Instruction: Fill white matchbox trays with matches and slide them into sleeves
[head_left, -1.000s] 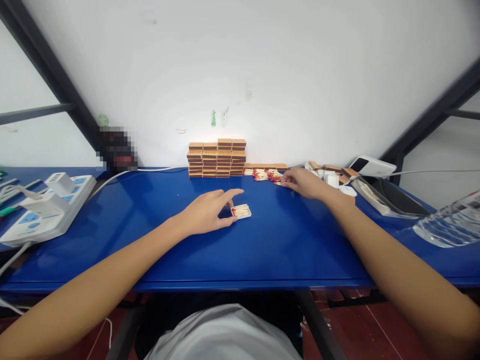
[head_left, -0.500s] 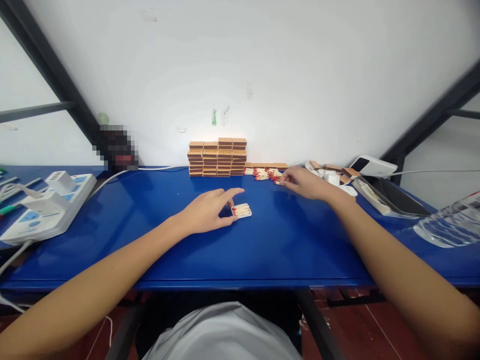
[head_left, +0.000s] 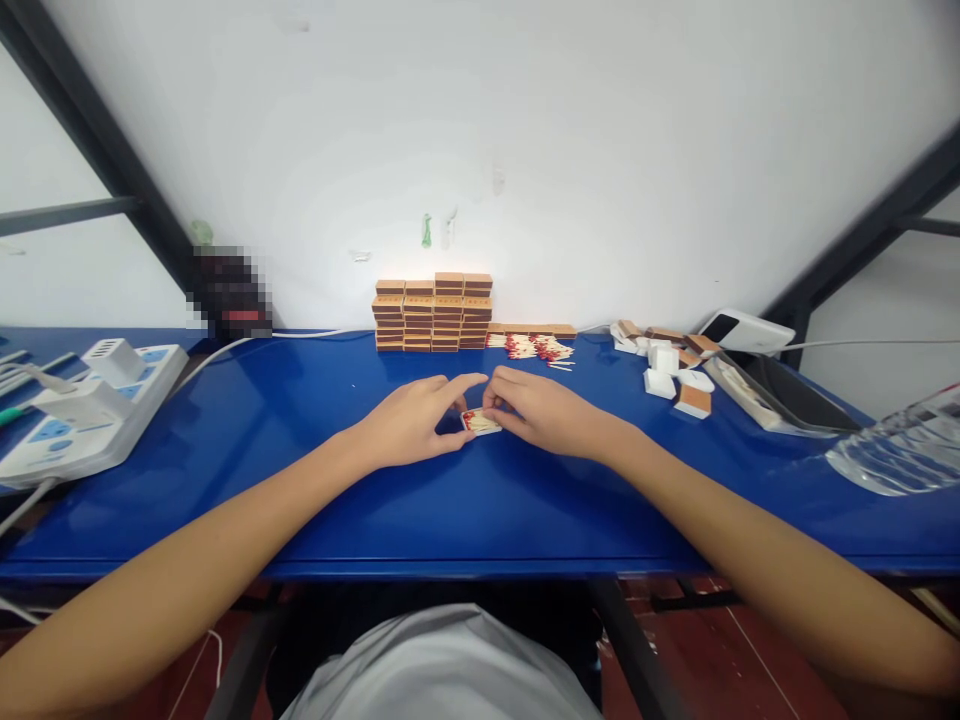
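Pinching small white cardboard matchbox tray [head_left: 478, 422] of red-tipped matches, mid blue table [head_left: 300, 500]: left hand [head_left: 409, 428], thumb and forefinger. Right hand [head_left: 544, 412] curled at its other edge, cannot tell if gripping. Probably light, flimsy, crushable; take by sidewalls, keep level.

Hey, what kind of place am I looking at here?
Probably a hand-packing workbench: a stack of matchboxes by the wall, loose matches beside it, and the left hand and right hand at an open matchbox tray on the blue table.
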